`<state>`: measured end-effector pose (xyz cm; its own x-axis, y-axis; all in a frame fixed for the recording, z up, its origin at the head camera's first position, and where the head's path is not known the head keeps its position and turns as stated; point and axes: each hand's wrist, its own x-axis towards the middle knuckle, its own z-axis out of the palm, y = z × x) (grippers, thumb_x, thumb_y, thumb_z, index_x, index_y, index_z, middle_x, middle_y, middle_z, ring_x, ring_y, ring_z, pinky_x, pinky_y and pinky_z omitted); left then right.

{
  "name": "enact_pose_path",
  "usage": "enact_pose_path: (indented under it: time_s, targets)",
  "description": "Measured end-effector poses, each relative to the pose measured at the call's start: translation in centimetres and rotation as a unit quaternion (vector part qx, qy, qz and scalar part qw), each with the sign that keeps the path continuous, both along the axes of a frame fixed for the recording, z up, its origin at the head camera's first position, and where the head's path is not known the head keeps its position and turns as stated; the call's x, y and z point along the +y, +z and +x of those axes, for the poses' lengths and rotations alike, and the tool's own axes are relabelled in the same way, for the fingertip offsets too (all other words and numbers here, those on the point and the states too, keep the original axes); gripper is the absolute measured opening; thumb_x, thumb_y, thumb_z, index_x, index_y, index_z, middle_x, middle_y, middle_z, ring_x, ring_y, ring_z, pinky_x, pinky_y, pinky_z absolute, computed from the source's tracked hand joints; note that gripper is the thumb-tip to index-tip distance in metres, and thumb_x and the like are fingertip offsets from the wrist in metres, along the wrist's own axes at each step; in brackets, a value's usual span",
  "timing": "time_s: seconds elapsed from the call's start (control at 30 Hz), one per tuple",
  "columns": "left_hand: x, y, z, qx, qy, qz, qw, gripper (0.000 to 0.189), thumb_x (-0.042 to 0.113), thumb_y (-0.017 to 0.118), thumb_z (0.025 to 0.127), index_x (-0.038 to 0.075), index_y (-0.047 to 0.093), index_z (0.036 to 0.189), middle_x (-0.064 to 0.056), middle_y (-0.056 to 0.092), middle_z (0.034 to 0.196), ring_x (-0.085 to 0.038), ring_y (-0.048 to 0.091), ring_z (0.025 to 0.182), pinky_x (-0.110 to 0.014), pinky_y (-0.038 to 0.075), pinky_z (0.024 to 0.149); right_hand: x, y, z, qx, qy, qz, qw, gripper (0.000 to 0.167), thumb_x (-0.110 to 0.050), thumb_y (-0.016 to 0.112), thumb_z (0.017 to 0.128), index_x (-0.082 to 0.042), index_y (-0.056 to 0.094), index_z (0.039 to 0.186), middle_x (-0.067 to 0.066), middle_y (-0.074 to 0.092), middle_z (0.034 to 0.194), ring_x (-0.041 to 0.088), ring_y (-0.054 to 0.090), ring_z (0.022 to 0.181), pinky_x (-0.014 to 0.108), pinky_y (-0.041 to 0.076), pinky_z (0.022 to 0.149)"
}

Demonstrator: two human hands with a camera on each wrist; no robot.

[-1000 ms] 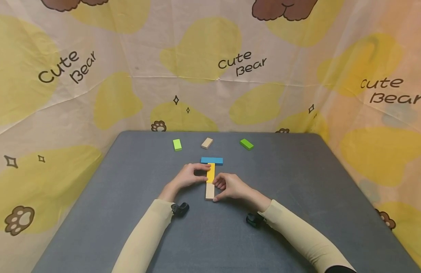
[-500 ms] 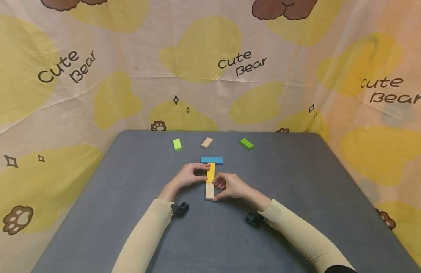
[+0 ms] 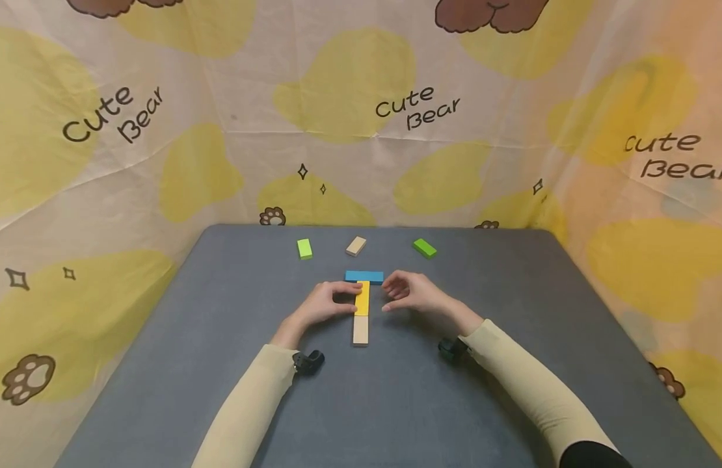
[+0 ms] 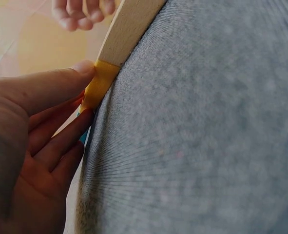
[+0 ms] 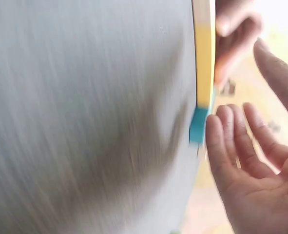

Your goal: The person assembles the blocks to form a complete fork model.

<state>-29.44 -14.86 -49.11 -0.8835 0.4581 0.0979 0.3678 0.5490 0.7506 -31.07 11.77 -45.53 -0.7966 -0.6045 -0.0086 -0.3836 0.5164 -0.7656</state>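
A yellow block [image 3: 362, 299] lies flat and lengthwise between a plain wooden block [image 3: 360, 331] at its near end and a crosswise blue block [image 3: 364, 277] at its far end, forming a T. My left hand [image 3: 322, 303] touches the yellow block's left side, thumb towards the wooden block and a fingertip towards the blue one. In the left wrist view, the thumb and fingers reach the yellow block [image 4: 101, 80] without wrapping round it. My right hand [image 3: 416, 292], holding nothing, hovers right of the yellow block, close to the blue block's right end.
Along the back of the grey table [image 3: 361, 403] lie a light green block [image 3: 304, 249], another wooden block [image 3: 356, 246] and a darker green block [image 3: 424, 247]. A patterned cloth [image 3: 337, 84] hangs behind and beside the table.
My right hand has left the seam between the yellow and wooden blocks, moving forward and a little right towards the blue block. The left hand and the T of blocks keep their places.
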Motion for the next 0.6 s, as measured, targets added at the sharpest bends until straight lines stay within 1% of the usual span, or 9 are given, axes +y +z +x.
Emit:
enact_pose_path:
  time_s: [0.17,0.3,0.43,0.5,0.6]
  targets:
    - [-0.1,-0.1,0.0,0.005,0.004,-0.001,1.0000,0.040,0.029,0.077,0.079,0.021,0.068,0.118,0.009,0.060,0.130,-0.016,0.051,0.127,-0.043,0.037,0.108,1.5,0.9,-3.1,0.028,-0.037,-0.002,0.9989,0.057,-0.031,0.082,0.072,-0.004,0.058,0.117,0.012,0.064,0.111,0.021,0.063,0.100,0.035,0.053,0.089]
    - [-0.2,-0.2,0.0,0.007,0.005,-0.006,0.9999,0.041,0.031,0.077,0.079,0.023,0.068,0.118,0.011,0.061,0.129,-0.014,0.051,0.128,-0.042,0.037,0.108,2.6,1.3,-5.3,0.045,-0.060,0.009,0.9971,0.057,-0.029,0.081,0.074,-0.002,0.058,0.118,0.016,0.062,0.116,0.026,0.063,0.104,0.039,0.052,0.091]
    - [-0.2,-0.2,0.0,0.012,0.001,-0.003,0.9999,0.041,0.030,0.076,0.079,0.022,0.068,0.119,0.010,0.060,0.129,-0.015,0.050,0.128,-0.043,0.036,0.109,3.8,1.6,-7.0,0.053,-0.087,0.026,0.9945,0.057,-0.032,0.080,0.075,-0.004,0.059,0.120,0.012,0.062,0.120,0.028,0.059,0.112,0.043,0.048,0.096]
    - [-0.2,-0.2,0.1,0.011,-0.001,-0.001,0.9999,0.041,0.029,0.076,0.080,0.021,0.068,0.119,0.009,0.060,0.130,-0.016,0.049,0.129,-0.044,0.035,0.109,4.3,1.7,-7.7,0.047,-0.102,0.030,0.9932,0.057,-0.033,0.080,0.075,-0.005,0.059,0.120,0.010,0.061,0.122,0.028,0.057,0.116,0.045,0.045,0.099]
    - [-0.2,-0.1,0.0,0.009,-0.002,-0.002,1.0000,0.041,0.029,0.076,0.080,0.020,0.068,0.120,0.009,0.060,0.130,-0.016,0.049,0.129,-0.044,0.035,0.109,5.1,1.7,-8.6,0.045,-0.116,0.039,0.9915,0.056,-0.034,0.078,0.077,-0.007,0.058,0.121,0.010,0.060,0.125,0.029,0.054,0.119,0.047,0.042,0.101]
